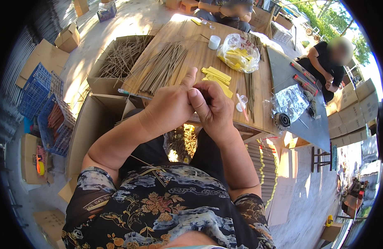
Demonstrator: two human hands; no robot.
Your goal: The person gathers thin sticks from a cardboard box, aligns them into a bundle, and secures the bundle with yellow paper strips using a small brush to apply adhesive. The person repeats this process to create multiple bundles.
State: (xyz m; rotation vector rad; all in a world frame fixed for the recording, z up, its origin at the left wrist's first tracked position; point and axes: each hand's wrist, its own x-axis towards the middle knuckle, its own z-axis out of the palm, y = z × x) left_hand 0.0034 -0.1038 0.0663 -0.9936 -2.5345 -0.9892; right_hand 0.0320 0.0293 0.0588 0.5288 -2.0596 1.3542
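My left hand (170, 103) and my right hand (215, 106) meet in front of my chest, just over the near edge of the wooden table (166, 35). Both have their fingers curled in, with the right thumb pressed near the left hand. Whatever lies between them is hidden. Beyond the left hand, a loose bundle of thin brown sticks (164, 66) lies on the table. Just past the right hand is a pile of yellow strips (216, 75). A clear plastic bag (240, 52) with more yellow strips lies behind that pile.
Left of the table stands a cardboard box (104, 85) full of sticks, with an open carton (96, 124) nearer me. Blue crates (54, 124) sit farther left. A white tub (214, 42) stands on the table. A grey table (311, 116) adjoins on the right; two people sit beyond.
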